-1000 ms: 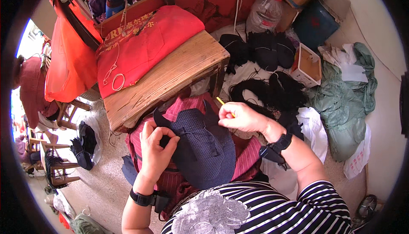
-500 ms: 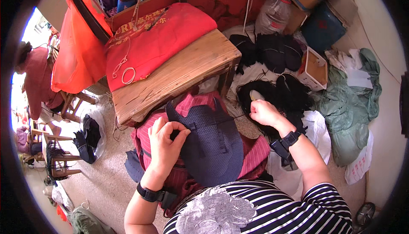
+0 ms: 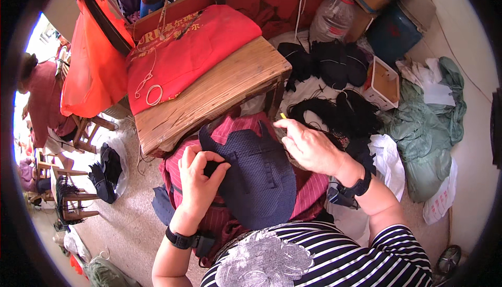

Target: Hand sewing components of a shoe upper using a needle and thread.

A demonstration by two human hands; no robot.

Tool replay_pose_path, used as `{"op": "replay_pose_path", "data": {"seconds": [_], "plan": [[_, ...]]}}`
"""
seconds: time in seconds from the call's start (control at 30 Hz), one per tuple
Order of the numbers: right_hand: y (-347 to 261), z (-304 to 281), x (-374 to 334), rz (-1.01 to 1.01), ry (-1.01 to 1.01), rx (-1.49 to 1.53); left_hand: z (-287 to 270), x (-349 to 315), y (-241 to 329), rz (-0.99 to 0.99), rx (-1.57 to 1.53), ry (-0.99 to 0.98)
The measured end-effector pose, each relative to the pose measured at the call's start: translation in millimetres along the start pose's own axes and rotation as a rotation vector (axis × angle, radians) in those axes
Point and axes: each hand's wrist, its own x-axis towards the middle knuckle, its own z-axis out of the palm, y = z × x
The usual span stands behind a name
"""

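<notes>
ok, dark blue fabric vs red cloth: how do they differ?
The dark blue fabric looks plain and textured; the red cloth has yellow print.
The dark blue fabric lies over the person's lap; the red cloth lies on the wooden bench.
The left hand is at the dark blue fabric's left side; neither hand touches the red cloth.

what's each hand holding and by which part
The left hand pinches the dark blue fabric near its left edge; the right hand holds a slim yellow item, gripped part hidden.
</notes>
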Motion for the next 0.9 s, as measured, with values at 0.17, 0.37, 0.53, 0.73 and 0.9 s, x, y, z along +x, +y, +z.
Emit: {"op": "replay_pose_path", "data": {"seconds": [0.17, 0.37, 0.53, 0.73, 0.9], "plan": [[-27, -3, 9, 0.049, -0.054, 0.173, -2, 0, 12, 0.042, 0.002, 0.082], [-9, 13, 13, 0.121, -0.025, 0.39, -13, -10, 18, 0.257, 0.187, 0.019], [-9, 21, 10, 0.301, -0.123, 0.573, -7, -10, 20, 0.174, 0.144, -0.063], [6, 17, 6, 0.139, -0.075, 0.02, -6, -9, 16, 0.127, 0.113, -0.078], [25, 9, -11, 0.207, -0.092, -0.248, -6, -11, 14, 0.129, 0.121, -0.081]]}}
